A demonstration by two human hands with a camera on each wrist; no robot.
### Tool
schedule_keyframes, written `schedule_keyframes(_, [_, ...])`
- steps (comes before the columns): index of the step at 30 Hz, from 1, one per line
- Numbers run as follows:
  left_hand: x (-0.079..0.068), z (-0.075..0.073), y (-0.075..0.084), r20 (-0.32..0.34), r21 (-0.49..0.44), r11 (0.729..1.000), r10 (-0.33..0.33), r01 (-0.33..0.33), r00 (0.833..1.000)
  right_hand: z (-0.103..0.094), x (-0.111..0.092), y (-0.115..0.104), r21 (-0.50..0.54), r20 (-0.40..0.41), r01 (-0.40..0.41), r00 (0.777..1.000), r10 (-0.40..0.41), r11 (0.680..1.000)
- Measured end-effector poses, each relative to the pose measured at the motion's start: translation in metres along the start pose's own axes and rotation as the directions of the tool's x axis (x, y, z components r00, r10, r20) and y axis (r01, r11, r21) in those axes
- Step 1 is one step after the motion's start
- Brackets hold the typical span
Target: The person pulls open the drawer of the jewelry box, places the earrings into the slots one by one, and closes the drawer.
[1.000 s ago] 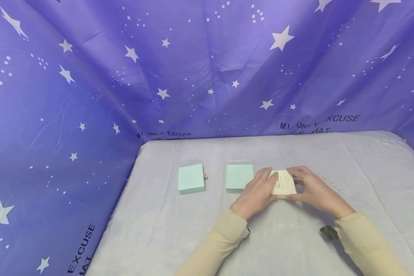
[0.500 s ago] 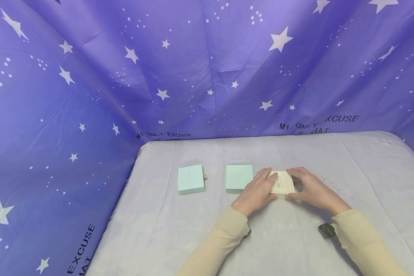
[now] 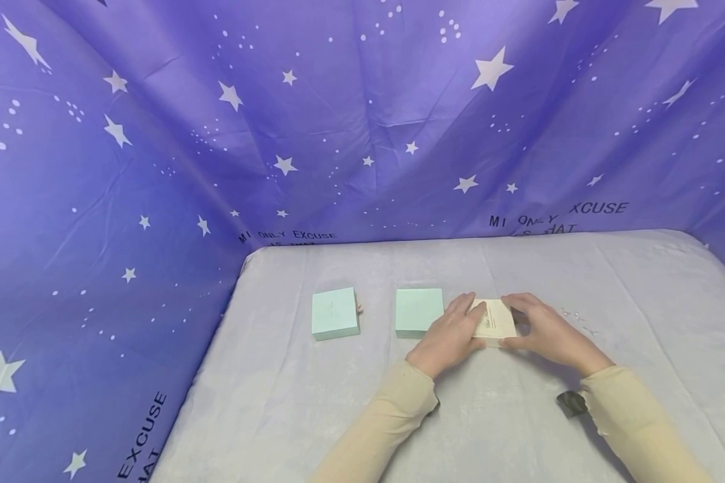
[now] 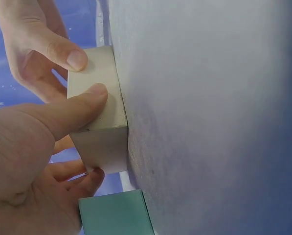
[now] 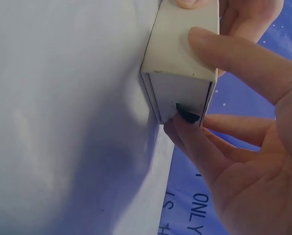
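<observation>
Left hand: curled round one end of the shallow cream, cardboard-looking box with printed lettering, its thumb laid on the near side.
Right hand: the opposite end is held between thumb and fingers, one fingertip placed at the small dark tab.
Cream box's place: low over the pale grey cloth-covered table, beside the plain mint-green square box.
Likely handling: light, stiff and fairly smooth; its walls could be dented by hard squeezing.
Best hold: opposite sides should be gripped lightly; the tab, apparently thin, should be pinched gently.
</observation>
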State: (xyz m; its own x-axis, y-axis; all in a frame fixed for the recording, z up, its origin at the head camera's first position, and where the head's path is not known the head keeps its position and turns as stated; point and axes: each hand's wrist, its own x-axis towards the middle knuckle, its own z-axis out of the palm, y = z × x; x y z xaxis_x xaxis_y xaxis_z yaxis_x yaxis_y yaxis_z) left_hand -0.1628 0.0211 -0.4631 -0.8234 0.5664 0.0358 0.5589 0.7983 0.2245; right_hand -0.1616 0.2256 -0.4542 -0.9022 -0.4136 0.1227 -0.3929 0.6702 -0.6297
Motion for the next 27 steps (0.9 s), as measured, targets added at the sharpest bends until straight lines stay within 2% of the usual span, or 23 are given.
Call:
schedule_keyframes(13, [-0.003,-0.004,-0.001,-0.063,0.024,1.0,0.021,-0.019,0.998,0.001,-0.001,-0.009,0.031,0.007,0.016,1.0,-0.016,0.999])
schedule_keyframes(19, [-0.006,-0.01,-0.002,-0.089,0.035,0.999,0.024,-0.021,0.996,0.003,0.002,-0.02,0.013,-0.027,0.048,0.998,-0.048,0.999])
schedule_keyframes(27, [-0.015,-0.017,-0.009,-0.129,0.04,0.999,0.021,-0.016,0.991,0.007,0.009,-0.035,0.01,-0.006,0.046,0.999,-0.046,0.999])
